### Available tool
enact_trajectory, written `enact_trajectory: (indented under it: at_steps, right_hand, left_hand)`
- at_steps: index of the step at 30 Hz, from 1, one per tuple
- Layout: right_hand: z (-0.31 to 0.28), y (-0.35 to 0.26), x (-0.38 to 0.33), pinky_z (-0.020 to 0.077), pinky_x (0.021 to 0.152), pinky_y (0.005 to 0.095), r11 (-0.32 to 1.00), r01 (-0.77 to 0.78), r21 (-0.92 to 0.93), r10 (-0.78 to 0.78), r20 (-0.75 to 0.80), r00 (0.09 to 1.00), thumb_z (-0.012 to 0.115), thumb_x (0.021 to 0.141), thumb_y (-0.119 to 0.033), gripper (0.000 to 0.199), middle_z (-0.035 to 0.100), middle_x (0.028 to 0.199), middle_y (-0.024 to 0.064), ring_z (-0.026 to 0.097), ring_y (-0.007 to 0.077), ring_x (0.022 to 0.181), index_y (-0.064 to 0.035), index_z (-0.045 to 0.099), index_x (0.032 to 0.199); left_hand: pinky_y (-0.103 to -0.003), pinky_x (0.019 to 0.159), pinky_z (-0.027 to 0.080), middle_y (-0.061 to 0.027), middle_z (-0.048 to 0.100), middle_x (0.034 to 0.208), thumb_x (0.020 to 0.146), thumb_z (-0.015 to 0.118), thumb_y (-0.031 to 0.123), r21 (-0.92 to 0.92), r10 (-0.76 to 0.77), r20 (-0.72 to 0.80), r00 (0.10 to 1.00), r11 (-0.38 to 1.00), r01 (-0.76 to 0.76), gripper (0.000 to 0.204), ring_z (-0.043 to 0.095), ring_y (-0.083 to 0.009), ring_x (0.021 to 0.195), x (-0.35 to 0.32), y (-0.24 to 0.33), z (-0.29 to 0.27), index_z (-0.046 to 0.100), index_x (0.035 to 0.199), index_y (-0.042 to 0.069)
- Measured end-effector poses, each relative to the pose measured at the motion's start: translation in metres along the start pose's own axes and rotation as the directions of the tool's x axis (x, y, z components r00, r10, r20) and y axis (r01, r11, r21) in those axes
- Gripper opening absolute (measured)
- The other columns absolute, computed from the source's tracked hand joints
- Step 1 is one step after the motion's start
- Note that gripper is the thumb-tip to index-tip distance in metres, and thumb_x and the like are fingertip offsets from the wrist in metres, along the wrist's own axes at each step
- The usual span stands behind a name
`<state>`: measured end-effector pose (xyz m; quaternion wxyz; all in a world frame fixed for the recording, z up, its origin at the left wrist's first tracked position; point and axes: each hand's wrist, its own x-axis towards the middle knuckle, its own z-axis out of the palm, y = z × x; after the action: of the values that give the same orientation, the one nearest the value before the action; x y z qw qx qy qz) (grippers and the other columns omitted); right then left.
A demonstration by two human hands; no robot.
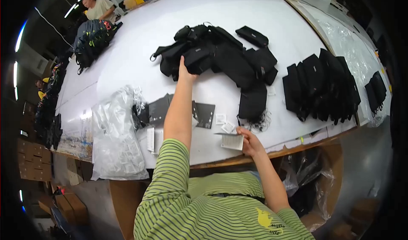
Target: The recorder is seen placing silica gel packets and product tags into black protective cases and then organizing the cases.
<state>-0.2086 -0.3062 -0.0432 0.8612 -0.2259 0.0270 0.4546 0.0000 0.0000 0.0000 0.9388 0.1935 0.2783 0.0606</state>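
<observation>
My left hand reaches into a heap of black fabric pouches. It is closed on a small black pouch at the heap's near left side; some of its fingers are hidden by the fabric. Close to the table's front edge, my right hand pinches a folded white printed tag with a dark upper edge. Just beyond that tag lie small white labels. Dark printed cards are spread near my left forearm, which covers part of them.
A pile of clear plastic bags lies at the left front. More black pouches stand in a row on the right, with a smaller bunch beyond. Backpacks sit far left, near another person. The white table has a wooden edge.
</observation>
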Motion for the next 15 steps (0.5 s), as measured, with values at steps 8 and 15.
enact_trajectory:
  at_steps: [8, 15]
  right_hand:
    - [-0.001, -0.003, 0.003, 0.0411, 0.049, 0.0162, 0.997, -0.079, 0.024, 0.078, 0.028, 0.997, 0.05, 0.092, -0.02, 0.014, 0.033, 0.045, -0.0058, 0.037, 0.0029, 0.041, -0.0097, 0.046, 0.083]
    - [0.001, -0.004, 0.003, 0.0275, 0.034, 0.0145, 1.0, 0.007, -0.028, -0.008, -0.013, 1.0, 0.055, 0.091, -0.022, 0.014, 0.034, 0.048, -0.0072, 0.032, 0.0013, 0.038, -0.0101, 0.049, 0.084]
  left_hand:
    - [-0.04, 0.071, 0.059, -0.0128, 0.061, 0.109, 0.079, 0.068, 0.01, 0.063, 0.331, -0.174, 0.927, 0.944, -0.325, 0.036, 0.064, -0.0303, 0.09, 0.031, 0.016, -0.029, 0.054, 0.112, 0.003]
    - [-0.026, 0.072, 0.047, -0.0073, 0.061, 0.096, 0.082, 0.06, 0.002, 0.592, 0.736, 0.252, 0.629, 0.397, -0.702, 0.033, 0.059, -0.0167, 0.089, -0.064, -0.004, -0.066, 0.056, 0.114, 0.0]
